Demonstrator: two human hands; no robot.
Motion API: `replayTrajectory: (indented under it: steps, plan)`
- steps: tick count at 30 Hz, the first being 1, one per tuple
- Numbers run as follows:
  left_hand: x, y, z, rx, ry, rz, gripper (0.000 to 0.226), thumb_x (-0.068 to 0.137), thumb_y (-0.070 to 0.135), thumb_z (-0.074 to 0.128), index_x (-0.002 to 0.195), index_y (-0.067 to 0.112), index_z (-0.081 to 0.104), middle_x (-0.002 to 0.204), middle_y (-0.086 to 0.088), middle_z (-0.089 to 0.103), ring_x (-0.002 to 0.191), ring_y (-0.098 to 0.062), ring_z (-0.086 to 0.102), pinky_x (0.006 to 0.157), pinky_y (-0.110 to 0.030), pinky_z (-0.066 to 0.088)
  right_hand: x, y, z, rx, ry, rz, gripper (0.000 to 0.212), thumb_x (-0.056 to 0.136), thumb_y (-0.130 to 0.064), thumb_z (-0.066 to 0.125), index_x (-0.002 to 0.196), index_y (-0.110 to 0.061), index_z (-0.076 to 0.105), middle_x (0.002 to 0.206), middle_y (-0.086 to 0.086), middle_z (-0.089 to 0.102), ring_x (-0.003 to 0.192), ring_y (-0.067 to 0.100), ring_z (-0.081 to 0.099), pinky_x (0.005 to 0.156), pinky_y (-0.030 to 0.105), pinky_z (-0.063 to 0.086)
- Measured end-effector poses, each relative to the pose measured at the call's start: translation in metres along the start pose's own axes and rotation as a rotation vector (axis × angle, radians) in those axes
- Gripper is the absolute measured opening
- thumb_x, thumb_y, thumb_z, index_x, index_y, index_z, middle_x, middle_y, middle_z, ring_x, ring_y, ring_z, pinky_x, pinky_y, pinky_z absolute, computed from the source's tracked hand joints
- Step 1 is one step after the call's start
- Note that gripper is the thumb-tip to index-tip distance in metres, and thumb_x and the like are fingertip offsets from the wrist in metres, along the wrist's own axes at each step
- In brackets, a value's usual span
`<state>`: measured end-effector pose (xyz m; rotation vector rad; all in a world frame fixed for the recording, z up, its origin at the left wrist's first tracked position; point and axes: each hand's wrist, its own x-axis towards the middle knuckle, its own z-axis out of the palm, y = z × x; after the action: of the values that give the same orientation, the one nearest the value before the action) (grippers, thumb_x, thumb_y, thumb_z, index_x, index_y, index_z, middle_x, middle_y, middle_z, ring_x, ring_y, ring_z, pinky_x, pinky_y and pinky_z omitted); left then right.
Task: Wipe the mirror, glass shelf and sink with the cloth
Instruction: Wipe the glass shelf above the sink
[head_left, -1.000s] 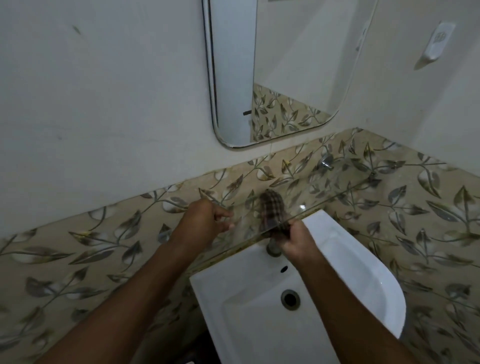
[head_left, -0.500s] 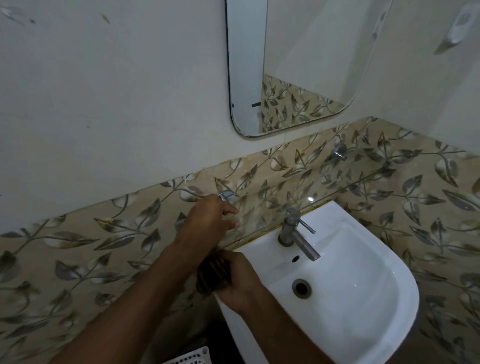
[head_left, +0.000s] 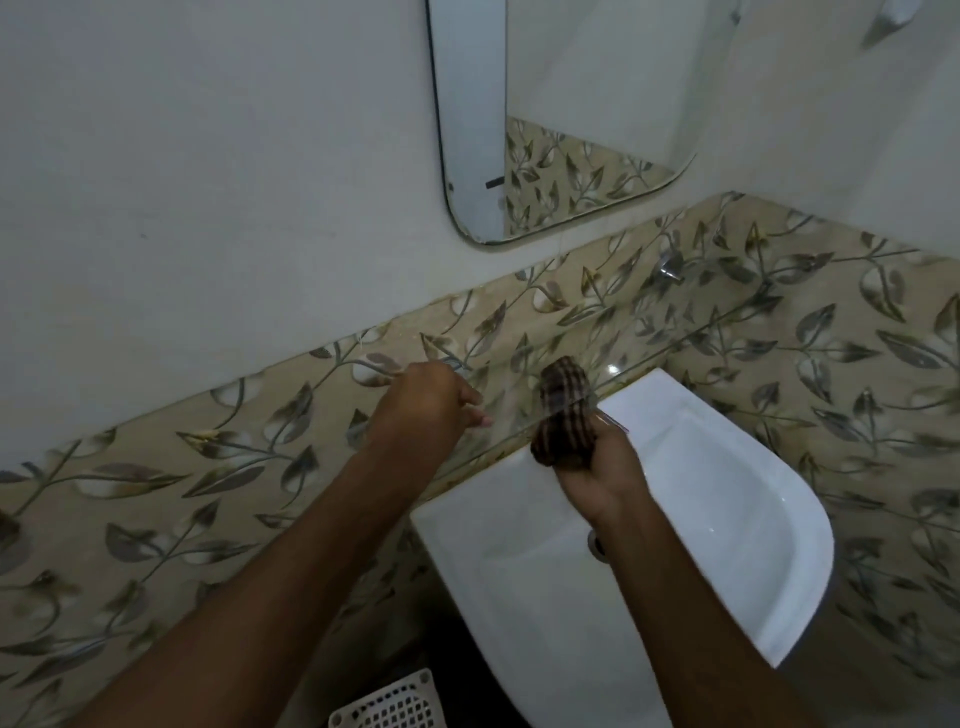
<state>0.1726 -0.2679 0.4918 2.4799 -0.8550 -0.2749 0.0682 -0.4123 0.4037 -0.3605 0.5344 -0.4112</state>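
A clear glass shelf runs along the leaf-patterned tiles above the white sink. My right hand grips a dark striped cloth that is folded over the shelf's front edge, above the sink's back rim. My left hand rests at the shelf's left end, fingers curled on the glass edge. The mirror hangs on the wall above. The tap is hidden behind my right hand and the cloth.
A metal shelf bracket sticks out of the tiles at the right. A white lattice basket stands on the floor below the sink. A white wall fitting sits at the top right corner.
My right hand has come back up from the sink's left edge with the cloth and now has it over the shelf's front edge. The left hand stays at the shelf's left end.
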Motion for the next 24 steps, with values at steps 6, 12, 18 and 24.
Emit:
replayTrajectory:
  steps: [6,12,18,24]
  plan:
    - [0.009,0.031,0.028,-0.058,0.053,0.158,0.028,0.074,0.036,0.08,0.096,0.018,0.078,0.091,-0.001,0.077,0.088,-0.016,0.071,0.084,-0.033,0.057,-0.035,0.056,0.0,-0.212,-0.065,0.166,0.033,0.099,-0.023,0.047,0.12,-0.002,0.064,0.116,0.021,0.067,0.096,0.035,0.065,0.079,0.045,0.054]
    - [0.031,0.038,0.035,0.077,-0.036,0.197,0.044,0.071,0.048,0.079,0.112,0.033,0.072,0.109,-0.008,0.068,0.101,-0.026,0.066,0.086,-0.041,0.055,0.007,0.006,-0.005,-0.196,-0.055,0.051,0.035,0.105,-0.025,0.036,0.128,-0.006,0.054,0.124,0.024,0.06,0.102,0.039,0.06,0.073,0.047,0.053]
    - [0.039,0.034,0.042,0.072,-0.013,0.156,0.051,0.069,0.044,0.083,0.116,0.029,0.07,0.12,-0.007,0.067,0.108,-0.023,0.065,0.09,-0.036,0.053,0.066,-0.089,-0.007,-0.08,0.112,-0.013,0.034,0.102,-0.019,0.04,0.121,0.001,0.06,0.123,0.019,0.063,0.119,0.034,0.054,0.103,0.042,0.043]
    - [0.043,0.028,0.053,0.093,0.04,0.101,0.05,0.066,0.049,0.083,0.109,0.025,0.073,0.102,-0.001,0.065,0.095,-0.021,0.065,0.081,-0.039,0.056,0.107,-0.165,-0.014,0.01,0.217,-0.193,0.037,0.103,-0.018,0.039,0.134,-0.002,0.048,0.131,0.02,0.054,0.131,0.035,0.046,0.113,0.05,0.033]
